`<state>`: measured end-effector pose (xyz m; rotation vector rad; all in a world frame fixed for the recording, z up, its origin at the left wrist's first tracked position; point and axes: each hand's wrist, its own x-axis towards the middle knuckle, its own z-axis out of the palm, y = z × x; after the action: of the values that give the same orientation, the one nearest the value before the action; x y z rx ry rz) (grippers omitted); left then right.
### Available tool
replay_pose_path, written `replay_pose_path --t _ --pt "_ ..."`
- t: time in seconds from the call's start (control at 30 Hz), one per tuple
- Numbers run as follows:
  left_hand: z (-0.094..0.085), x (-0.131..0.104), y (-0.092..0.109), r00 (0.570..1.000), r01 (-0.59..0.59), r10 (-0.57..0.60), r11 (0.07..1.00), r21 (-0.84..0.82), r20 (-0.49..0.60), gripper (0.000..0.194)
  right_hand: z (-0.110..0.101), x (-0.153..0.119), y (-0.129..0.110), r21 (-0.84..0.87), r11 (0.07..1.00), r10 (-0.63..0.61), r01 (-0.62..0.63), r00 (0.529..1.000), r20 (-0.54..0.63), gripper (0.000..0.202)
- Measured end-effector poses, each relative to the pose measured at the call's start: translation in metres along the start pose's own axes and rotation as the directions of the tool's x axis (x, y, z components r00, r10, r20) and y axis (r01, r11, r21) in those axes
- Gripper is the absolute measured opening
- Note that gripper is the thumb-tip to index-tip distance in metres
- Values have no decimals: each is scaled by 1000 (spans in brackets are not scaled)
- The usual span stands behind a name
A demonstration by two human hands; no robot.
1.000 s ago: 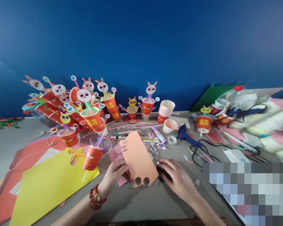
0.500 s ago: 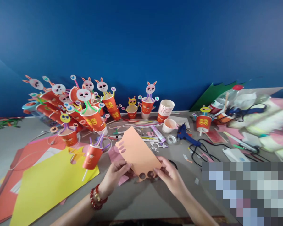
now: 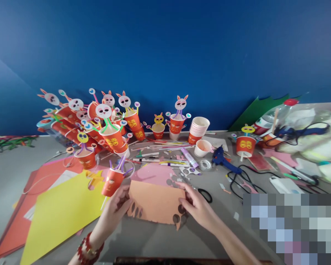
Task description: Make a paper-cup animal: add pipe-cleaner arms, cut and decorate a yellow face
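Between my two hands is a sheet of orange paper (image 3: 156, 200), held level, with oval cut-outs at its lower left and round ones at its lower right. My left hand (image 3: 118, 202) pinches its left edge, thumb on top. At the right edge my right hand (image 3: 194, 200) grips it, thumb on top and fingers behind. Behind the sheet lies pink paper (image 3: 154, 173), partly covered. Scissors (image 3: 205, 195) rest just past my right hand, mostly hidden. Left of the sheet, an orange-red paper cup (image 3: 112, 183) with purple strips leans near my left hand.
Yellow card (image 3: 63, 213) overlaps red card (image 3: 13, 217) on the left. Decorated rabbit cups (image 3: 110, 134) crowd the back left. Markers (image 3: 146, 155), a tape roll (image 3: 205, 165), stacked cups (image 3: 199, 129) and a blue glue gun (image 3: 222, 158) with cord lie beyond. A bottle (image 3: 281, 112) stands back right.
The orange sheet has turned from slanted to level, its cut-outs now along the lower edge. My left hand has moved left, to the sheet's left edge. More pink paper and the scissors now show.
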<state>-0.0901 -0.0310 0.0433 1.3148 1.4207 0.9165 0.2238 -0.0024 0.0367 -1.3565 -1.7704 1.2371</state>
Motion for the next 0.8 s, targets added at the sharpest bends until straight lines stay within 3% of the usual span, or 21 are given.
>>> replay_pose_path --t 0.1,0.2,0.43,0.63,0.7,0.8 --pt "-3 -9 -12 996 -18 26 995 97 -83 43 4 2 -4 -210 974 -86 79 996 -26 45" --pt "-5 -16 -22 986 -27 56 984 176 -159 43 3 2 -2 -300 944 -150 136 988 -24 42" --pt "-1 -18 -29 992 -42 71 967 253 -108 55 -2 -4 3 -445 869 -236 217 972 14 38" --pt "1 -25 -18 964 -67 213 772 631 -158 57 5 -7 3 -513 814 -266 271 960 85 30" --pt "6 -24 -9 955 -151 282 728 668 -92 48 6 -8 4 -517 808 -282 284 956 84 29" --pt "15 -19 1 922 -352 363 637 686 136 34 7 -8 6 -537 793 -292 287 953 78 28"
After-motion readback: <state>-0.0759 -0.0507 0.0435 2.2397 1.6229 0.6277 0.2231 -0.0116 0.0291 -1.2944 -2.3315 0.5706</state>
